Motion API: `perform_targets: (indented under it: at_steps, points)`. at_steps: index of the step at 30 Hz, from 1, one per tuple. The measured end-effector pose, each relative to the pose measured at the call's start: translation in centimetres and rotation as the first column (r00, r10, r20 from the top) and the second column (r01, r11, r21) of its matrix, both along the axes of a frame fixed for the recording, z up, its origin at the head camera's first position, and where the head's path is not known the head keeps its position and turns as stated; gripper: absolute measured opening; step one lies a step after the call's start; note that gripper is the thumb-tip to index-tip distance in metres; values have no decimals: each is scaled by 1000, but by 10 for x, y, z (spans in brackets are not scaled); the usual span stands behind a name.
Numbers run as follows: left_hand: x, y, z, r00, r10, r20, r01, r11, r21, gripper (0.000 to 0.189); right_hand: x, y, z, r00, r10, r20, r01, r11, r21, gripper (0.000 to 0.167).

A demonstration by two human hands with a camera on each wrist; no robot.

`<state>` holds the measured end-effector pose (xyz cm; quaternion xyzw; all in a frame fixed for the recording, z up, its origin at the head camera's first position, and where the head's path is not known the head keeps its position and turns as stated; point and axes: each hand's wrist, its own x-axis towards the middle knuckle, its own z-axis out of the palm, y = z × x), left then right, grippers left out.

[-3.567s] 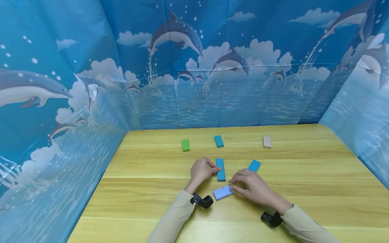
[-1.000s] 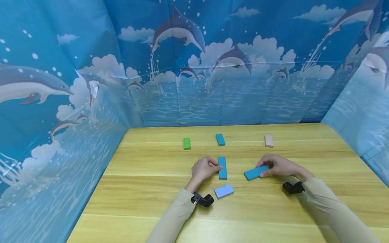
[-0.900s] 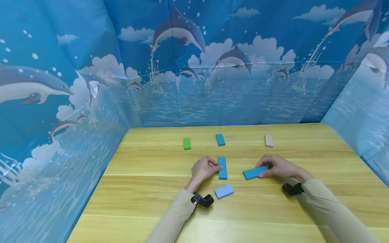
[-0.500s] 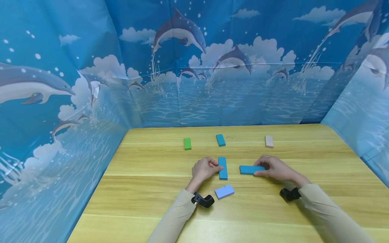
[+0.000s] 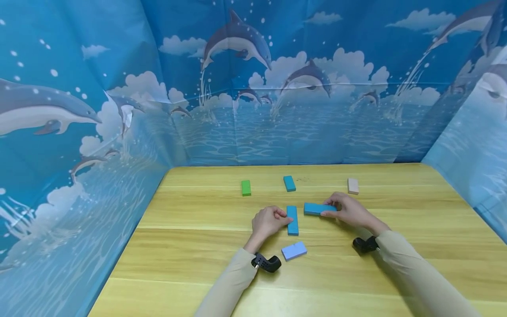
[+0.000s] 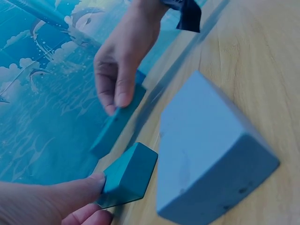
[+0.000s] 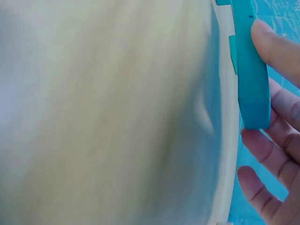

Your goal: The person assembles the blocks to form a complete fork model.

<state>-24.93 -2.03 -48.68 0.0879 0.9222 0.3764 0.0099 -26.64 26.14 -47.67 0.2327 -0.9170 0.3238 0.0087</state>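
Observation:
My left hand [image 5: 268, 222] pinches the near-left side of a long blue block [image 5: 292, 225] lying lengthwise on the table, thumb at its edge. In the left wrist view the thumb and fingers close on that block's end [image 6: 129, 176]. To the right, my right hand [image 5: 350, 211] grips one end of a second blue block [image 5: 313, 208], held crosswise and raised above the table. The right wrist view has this block [image 7: 252, 89] between thumb and fingers, with two fingers free of it. A lilac block [image 5: 294, 251] lies in front of both hands, large in the left wrist view.
Along the back of the wooden table [image 5: 178, 264] lie a green block [image 5: 246, 188], a shorter blue block [image 5: 289, 183] and a pale beige block [image 5: 353, 186]. A dolphin-printed curtain [image 5: 253, 132] encloses the back and sides.
My right hand has left the lilac block's side, taken the blue block on the right, turned it crosswise, raised it and brought it leftward and farther back. The left hand stays put.

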Motion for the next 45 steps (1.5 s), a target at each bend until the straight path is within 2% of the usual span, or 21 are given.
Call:
perform_targets:
  at_steps: [9, 14, 19, 26, 37, 45]
  points:
    - [-1, 1, 1, 1000, 6, 0, -6, 1000, -20, 26, -27, -26, 4, 999, -33, -13, 33, 999, 1, 36]
    - [0, 3, -1, 1000, 9, 19, -9, 1000, -27, 26, -37, -40, 1, 1000, -12, 18, 12, 1000, -19, 37]
    - [0, 4, -2, 1000, 15, 9, -14, 999, -37, 25, -44, -50, -2, 999, 9, 53, -7, 999, -33, 37]
    - [0, 4, -2, 1000, 13, 7, -13, 999, -48, 25, -47, -56, -3, 997, 24, 71, -22, 999, -29, 34]
    - [-1, 2, -3, 1000, 9, -5, -9, 999, -52, 24, -49, -60, -8, 997, 72, 8, -72, 997, -7, 30]
    - [-2, 2, -4, 1000, 9, -1, -9, 998, -57, 23, -49, -59, -11, 996, 78, -39, -78, 997, 3, 27]
